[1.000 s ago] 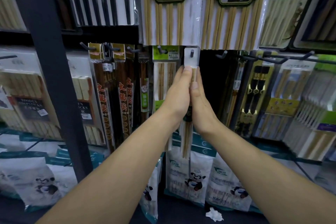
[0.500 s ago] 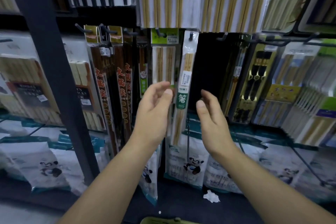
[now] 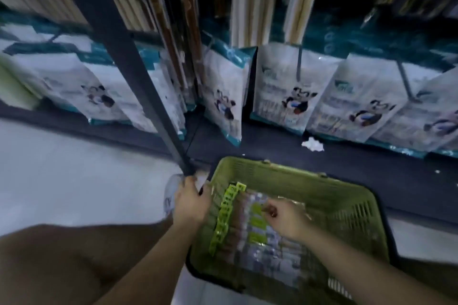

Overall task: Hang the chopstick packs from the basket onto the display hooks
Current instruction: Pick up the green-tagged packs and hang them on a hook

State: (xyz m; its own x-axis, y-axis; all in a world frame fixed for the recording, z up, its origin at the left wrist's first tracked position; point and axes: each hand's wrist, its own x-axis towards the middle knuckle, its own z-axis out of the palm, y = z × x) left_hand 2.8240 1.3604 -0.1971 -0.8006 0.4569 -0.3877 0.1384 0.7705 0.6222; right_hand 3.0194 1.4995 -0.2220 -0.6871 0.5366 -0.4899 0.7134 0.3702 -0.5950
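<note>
Pinching clear-wrapped chopstick packs (image 3: 250, 240) lying lengthwise beneath it, the right grip (image 3: 287, 220) is nearer; left grip (image 3: 190, 205) clenches the green plastic basket (image 3: 285, 178) rim.

Fig. Wearer's body, head cam. Left grip (image 3: 190, 205) & right grip (image 3: 285, 220): bare. Left forearm (image 3: 153, 262) & right forearm (image 3: 359, 262): uncovered to frame edge, slim, smooth outline. Lower left: broad rounded leg (image 3: 62, 262), approx. knee/thigh region; dim & blurred, so cloth vs. bare undetermined. By left grip: pale blurred shape (image 3: 171, 193), poss. footwear, unclear.
</note>
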